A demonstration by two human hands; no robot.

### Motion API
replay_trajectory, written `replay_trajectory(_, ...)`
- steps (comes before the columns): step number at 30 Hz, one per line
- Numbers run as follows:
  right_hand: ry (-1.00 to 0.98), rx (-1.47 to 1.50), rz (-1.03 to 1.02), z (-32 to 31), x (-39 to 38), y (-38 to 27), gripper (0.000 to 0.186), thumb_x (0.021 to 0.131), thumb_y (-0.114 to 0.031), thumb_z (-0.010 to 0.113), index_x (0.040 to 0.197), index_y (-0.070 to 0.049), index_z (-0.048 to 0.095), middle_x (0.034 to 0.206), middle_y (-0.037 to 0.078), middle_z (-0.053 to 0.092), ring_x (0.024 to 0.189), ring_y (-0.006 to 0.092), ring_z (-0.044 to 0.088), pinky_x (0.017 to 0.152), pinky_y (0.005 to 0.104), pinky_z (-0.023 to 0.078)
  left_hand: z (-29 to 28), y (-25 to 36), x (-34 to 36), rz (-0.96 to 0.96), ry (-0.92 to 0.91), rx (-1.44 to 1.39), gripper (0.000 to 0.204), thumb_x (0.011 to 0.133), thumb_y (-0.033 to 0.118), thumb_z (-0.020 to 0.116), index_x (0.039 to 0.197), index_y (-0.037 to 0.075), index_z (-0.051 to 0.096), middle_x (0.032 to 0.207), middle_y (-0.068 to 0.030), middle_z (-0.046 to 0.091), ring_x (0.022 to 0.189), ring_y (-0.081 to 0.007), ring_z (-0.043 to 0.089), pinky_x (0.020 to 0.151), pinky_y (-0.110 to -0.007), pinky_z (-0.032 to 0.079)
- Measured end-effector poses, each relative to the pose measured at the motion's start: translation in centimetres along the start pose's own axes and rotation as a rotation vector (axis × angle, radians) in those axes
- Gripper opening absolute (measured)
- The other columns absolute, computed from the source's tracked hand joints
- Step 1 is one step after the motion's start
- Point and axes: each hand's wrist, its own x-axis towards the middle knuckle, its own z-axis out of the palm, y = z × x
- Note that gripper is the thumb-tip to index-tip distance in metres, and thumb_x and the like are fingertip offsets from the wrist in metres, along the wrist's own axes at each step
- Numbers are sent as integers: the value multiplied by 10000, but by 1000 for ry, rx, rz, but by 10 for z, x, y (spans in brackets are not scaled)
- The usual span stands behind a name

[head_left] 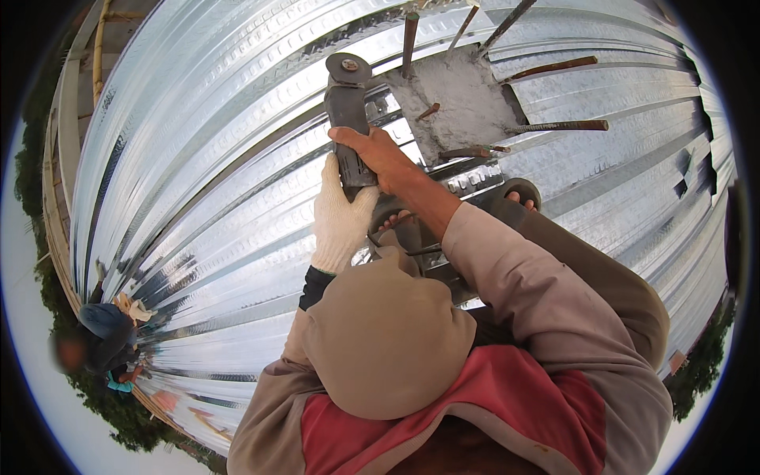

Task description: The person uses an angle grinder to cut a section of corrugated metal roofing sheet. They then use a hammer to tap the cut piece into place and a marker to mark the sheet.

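Note:
My two hands hold a dark angle grinder (348,107) above the ribbed metal sheets. Its round disc (360,70) is at the far end, pointing away from me. My right hand (380,157), bare, is wrapped around the grinder's body from the right. My left hand (340,218), in a white knitted glove, grips the rear end, with the thumb along its left side. Right of the grinder is a square of rough grey concrete (451,99). Rusty steel bars (554,69) stick out around it, and a short stub (428,111) rises within it. The disc appears apart from the bars.
Shiny corrugated metal decking (222,158) spreads all around. My sandalled feet are beside the concrete. Another person (107,328) crouches at the far left, near the deck's edge. Bamboo poles (100,51) stand beyond the upper left edge. A dark gap (703,166) shows at the right.

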Motion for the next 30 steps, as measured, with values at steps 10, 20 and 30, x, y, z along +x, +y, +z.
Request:
replay_trajectory(10,16,-34,-8,2,2,-2,598,916,-392,840,1225,77,633,939,76,673,700,160,695,602,334,607,23,0,-2,-96,81,-204,858,910,198,654,1682,27,323,1415,-249,656,1299,-359,670,1114,-450,502)
replay_trajectory(20,-53,109,-33,-6,6,-8,515,920,-406,843,1156,8,648,919,59,696,700,139,721,617,324,641,46,-22,9,186,253,51,794,1010,143,614,1714,52,257,1506,-284,581,1264,-432,684,1075,-481,547)
replay_trajectory(30,-68,141,-40,-17,3,-15,500,926,-433,839,1121,-6,667,900,52,711,664,129,721,595,303,633,52,-16,15,68,162,-72,795,1028,123,594,1733,122,227,1504,-285,580,1236,-421,700,908,-464,657)
